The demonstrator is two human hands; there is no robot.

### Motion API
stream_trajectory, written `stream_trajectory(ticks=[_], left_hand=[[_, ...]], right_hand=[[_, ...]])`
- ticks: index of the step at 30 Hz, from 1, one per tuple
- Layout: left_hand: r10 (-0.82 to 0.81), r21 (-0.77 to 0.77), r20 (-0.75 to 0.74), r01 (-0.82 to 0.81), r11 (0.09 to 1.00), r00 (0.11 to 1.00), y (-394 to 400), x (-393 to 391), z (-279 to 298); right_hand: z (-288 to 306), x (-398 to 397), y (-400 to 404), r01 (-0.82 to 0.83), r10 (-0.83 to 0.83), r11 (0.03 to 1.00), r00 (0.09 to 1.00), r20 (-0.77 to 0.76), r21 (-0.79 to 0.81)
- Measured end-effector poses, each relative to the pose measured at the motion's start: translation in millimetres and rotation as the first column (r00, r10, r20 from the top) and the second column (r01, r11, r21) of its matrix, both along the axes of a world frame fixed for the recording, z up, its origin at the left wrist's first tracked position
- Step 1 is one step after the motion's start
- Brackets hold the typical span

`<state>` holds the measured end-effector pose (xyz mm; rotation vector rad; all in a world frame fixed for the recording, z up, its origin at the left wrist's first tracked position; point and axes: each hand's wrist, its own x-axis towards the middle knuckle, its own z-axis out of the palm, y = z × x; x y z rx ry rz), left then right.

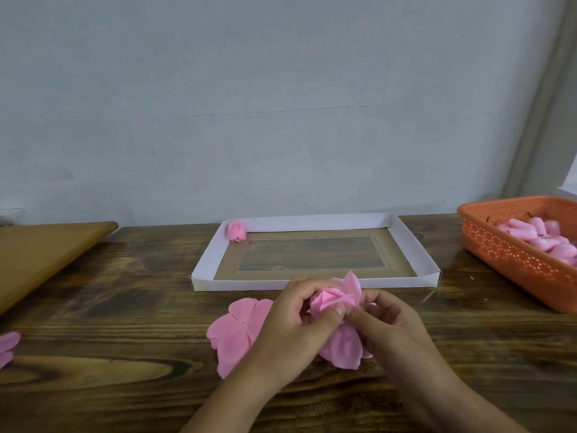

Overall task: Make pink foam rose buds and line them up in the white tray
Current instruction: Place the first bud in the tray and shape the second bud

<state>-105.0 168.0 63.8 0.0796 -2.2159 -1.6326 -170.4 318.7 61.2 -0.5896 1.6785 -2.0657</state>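
One bud done, a second half-rolled in my hands.

A single finished rose bud sits in the white tray's upper-left corner; the rest is bare. At lower centre my left hand and right hand, close together, pinch the foam rose bud, tip pointing up-frame, loose petals hanging toward me. A flat petal sheet waits on the left.

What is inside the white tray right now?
One finished pink foam rose bud sits in the far-left corner of the white cardboard tray; hands and petals hide part of the near wall.
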Motion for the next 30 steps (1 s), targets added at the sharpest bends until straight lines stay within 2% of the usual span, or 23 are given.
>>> stream_trajectory(ticks=[9,20,26,30], left_hand=[[-0.016,-0.079,0.007,0.017,0.997,1.000,-9.6,-1.6,0.6],[0.044,-0.044,-0.013,-0.044,0.998,0.999,-9.5,-4.9,-2.9],[0.081,-0.009,-0.012,-0.081,0.997,0.997,-9.7,-6.2,-3.4],[0.108,0.020,0.004,-0.108,0.994,0.994,-10.9,-7.0,-4.1]], right_hand=[[2.1,-0.5,0.1,0.005,-0.005,1.000,0.997,-0.080,0.004],[-2.4,0.5,0.0,0.077,-0.084,0.996,0.966,-0.244,-0.039],[-2.7,5.1,-1.2,0.043,-0.064,0.997,0.925,-0.374,-0.064],[-3.5,5.2,-0.6,0.060,-0.087,0.995,0.909,-0.407,-0.078]])
